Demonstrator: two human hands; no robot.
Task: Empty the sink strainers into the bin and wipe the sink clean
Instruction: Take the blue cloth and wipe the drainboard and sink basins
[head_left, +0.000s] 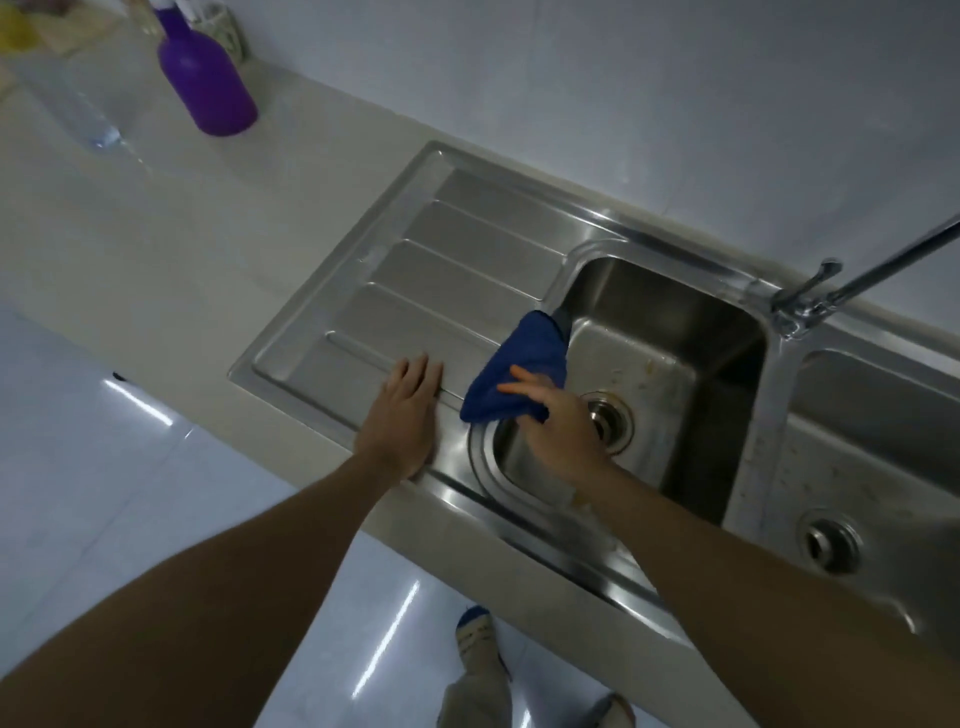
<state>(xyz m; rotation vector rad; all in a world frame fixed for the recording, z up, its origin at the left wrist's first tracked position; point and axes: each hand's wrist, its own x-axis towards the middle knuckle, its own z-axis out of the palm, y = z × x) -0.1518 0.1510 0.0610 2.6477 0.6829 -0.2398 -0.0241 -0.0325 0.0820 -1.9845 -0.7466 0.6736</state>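
Left hand (402, 415): flat, fingers straight, resting on the drainboard (415, 280).
Right hand (558, 421): grips a blue cloth (522, 371) at the sink (670, 322) rim (arm outstretched).

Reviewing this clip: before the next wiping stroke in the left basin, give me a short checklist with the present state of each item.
1. Cloth in hand: ok. The right hand grips the blue cloth.
2. Cloth at the work area: ok. It lies over the left basin rim.
3. Other hand clear of the stroke: ok. The left hand rests flat on the drainboard.
4. Basin floor clean: not ok. Specks and a yellowish stain show.
5. Left drain strainer emptied: cannot tell, the hand partly covers it.
6. Tap off: ok, no water is seen running.
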